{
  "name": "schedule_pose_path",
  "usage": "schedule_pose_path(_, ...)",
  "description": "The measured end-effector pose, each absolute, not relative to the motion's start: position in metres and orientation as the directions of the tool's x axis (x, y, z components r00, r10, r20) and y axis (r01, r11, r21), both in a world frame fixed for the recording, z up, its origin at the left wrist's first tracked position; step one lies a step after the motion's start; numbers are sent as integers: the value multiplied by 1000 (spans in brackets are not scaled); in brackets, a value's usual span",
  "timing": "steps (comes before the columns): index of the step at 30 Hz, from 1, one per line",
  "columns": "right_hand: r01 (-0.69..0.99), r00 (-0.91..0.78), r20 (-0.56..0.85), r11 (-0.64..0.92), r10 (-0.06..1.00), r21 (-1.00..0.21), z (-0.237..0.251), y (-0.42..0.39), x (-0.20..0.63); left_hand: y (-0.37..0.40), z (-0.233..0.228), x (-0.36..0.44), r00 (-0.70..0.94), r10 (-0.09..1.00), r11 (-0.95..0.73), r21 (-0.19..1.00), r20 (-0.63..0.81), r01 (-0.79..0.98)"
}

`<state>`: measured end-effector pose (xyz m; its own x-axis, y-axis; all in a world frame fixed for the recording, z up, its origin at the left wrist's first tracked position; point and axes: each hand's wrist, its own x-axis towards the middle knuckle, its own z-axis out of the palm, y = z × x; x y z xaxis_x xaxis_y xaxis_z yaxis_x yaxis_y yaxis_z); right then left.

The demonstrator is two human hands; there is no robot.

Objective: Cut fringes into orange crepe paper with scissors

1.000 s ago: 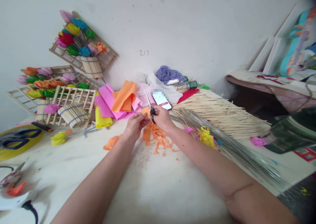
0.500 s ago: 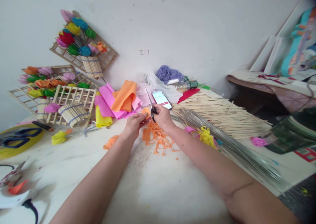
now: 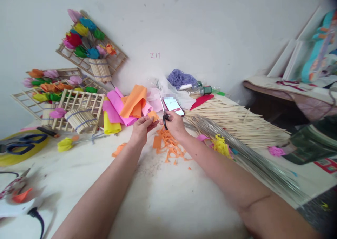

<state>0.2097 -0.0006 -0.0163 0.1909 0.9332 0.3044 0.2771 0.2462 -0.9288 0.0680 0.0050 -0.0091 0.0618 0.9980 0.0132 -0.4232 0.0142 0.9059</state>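
My left hand [image 3: 142, 129] pinches a small piece of orange crepe paper [image 3: 153, 116] between thumb and fingers. Close beside it, my right hand [image 3: 174, 124] grips black-handled scissors [image 3: 165, 119], whose blades point up and away from me. The blades stand slightly apart from the orange paper. Under both hands lie orange paper scraps [image 3: 172, 144] in thin strips, with a small orange rectangle [image 3: 157, 141] among them. Another orange piece [image 3: 119, 150] rests by my left wrist. Just beyond the scissors lies a lit phone [image 3: 173, 106].
Pink and orange crepe paper sheets [image 3: 134, 104] lie behind my left hand. Paper-flower lattice stands [image 3: 92, 53] lean at the left wall. Wooden sticks [image 3: 226, 119] and metal wires [image 3: 237, 147] spread at right. Larger scissors [image 3: 26, 143] rest on a yellow roll [image 3: 42, 151].
My left hand has drawn slightly left with the orange paper, away from the scissors. The scissors have turned more upright. The whole view has shifted a little.
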Motion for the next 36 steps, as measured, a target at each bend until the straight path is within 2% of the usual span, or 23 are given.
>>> schedule_pose_path(4,25,148,104,101,984,-995,-3,-12,202,10,-9,63,-3,1000,-23,854,25,-519)
schedule_pose_path(10,-34,34,-69,-68,997,-997,7,-28,195,14,-9,57,-31,998,-60,812,51,-581)
schedule_pose_path(15,-89,-76,-140,-146,987,-985,2,-34,190,17,-9,56,-50,997,-81,786,63,-613)
schedule_pose_path(19,-110,-143,-150,-166,978,-980,0,-38,185,19,-10,55,-60,998,-46,767,10,-640)
schedule_pose_path(29,-154,-152,-111,-134,982,-979,-12,-40,183,15,-7,60,-55,996,14,721,-72,-693)
schedule_pose_path(36,-192,-152,-19,-48,988,-980,-19,-39,184,15,-10,63,-41,997,20,721,-68,-692)
